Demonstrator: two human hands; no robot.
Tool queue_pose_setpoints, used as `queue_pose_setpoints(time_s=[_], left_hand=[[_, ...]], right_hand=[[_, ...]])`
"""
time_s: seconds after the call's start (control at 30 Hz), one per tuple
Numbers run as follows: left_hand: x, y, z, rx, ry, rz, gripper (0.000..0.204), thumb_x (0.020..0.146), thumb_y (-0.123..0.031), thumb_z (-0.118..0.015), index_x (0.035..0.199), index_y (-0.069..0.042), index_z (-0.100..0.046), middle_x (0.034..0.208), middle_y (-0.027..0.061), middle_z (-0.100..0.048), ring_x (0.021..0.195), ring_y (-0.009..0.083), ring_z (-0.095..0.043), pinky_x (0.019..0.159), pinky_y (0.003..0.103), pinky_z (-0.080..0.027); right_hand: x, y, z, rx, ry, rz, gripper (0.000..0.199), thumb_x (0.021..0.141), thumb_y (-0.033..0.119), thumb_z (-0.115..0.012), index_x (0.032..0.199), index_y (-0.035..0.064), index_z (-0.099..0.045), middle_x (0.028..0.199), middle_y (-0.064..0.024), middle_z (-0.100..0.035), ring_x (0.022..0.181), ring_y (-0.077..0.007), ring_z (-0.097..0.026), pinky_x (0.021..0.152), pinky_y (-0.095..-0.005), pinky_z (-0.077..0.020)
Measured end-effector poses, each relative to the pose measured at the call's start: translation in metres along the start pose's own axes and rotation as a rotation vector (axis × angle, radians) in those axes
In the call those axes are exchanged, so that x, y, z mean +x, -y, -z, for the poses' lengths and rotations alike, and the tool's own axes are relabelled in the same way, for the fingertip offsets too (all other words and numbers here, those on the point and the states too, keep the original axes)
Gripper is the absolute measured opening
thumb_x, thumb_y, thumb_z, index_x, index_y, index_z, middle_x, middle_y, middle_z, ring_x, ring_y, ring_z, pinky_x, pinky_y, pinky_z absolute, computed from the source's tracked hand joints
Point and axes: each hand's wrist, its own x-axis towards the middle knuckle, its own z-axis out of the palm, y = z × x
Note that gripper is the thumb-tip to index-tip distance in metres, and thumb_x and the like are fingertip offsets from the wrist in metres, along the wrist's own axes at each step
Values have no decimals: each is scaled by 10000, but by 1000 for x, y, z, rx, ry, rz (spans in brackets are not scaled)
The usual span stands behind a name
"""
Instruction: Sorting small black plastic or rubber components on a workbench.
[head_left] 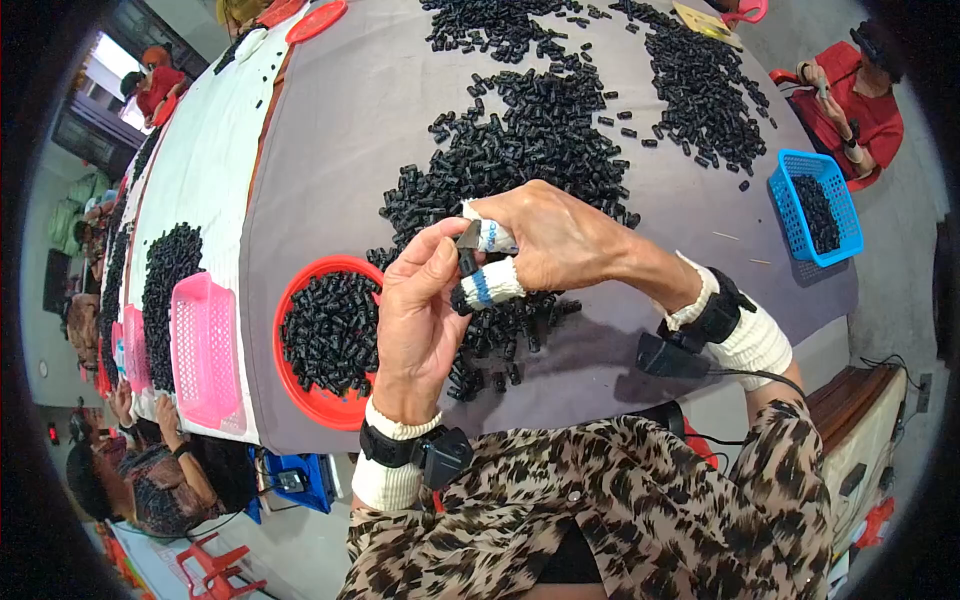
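My left hand (420,315) pinches a small black cylindrical piece (467,262) between thumb and fingertips. Against it works my right hand (560,240), closed around what looks like a small knife with a short grey blade (469,236); its handle is hidden in the fingers. White coverings with blue marks wrap the thumb and a finger of that hand. Just beyond and beneath both hands spreads a large pile of similar black pieces (510,150). Beside my left hand stands a round red basin (283,345) filled with more of them.
A grey cloth covers the table (330,140). Further black piles lie at the far right. A blue basket (850,215) holds pieces at the right edge, near a seated person in red (860,100). Pink baskets (205,350) and another worker are on the left. A cable runs from my right wrist.
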Motion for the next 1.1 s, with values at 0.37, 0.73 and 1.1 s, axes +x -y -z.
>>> queue_pose_setpoints(time_s=[0.37, 0.73, 1.1], left_hand=[[-2, 3, 2, 33, -38, -31, 240, 872, -97, -519, 1067, 42, -505, 975, 120, -592, 899, 190, -599, 804, 326, -512], [-41, -57, 54, 689, -575, -423, 226, 849, -88, -574, 1037, 38, -573, 857, 42, -581, 715, 79, -511, 633, 228, -437], [-30, -11, 45, 1011, -363, -60, 146, 822, -86, -597, 940, -7, -634, 796, -18, -575, 724, 45, -480, 655, 181, -382]], right_hand=[[0, -2, -4, 7, 61, -17, 417, 697, 354, -655, 733, -48, -550, 632, -201, -576, 580, -345, -563, 547, -398, -433], [-11, -30, 3, 36, -23, -6, 203, 799, 207, -576, 880, 21, -562, 703, -86, -584, 616, -166, -553, 567, -312, -436], [-8, -64, 7, -229, -13, -155, 202, 773, 193, -536, 782, -9, -526, 637, -138, -552, 574, -279, -538, 542, -371, -419]])
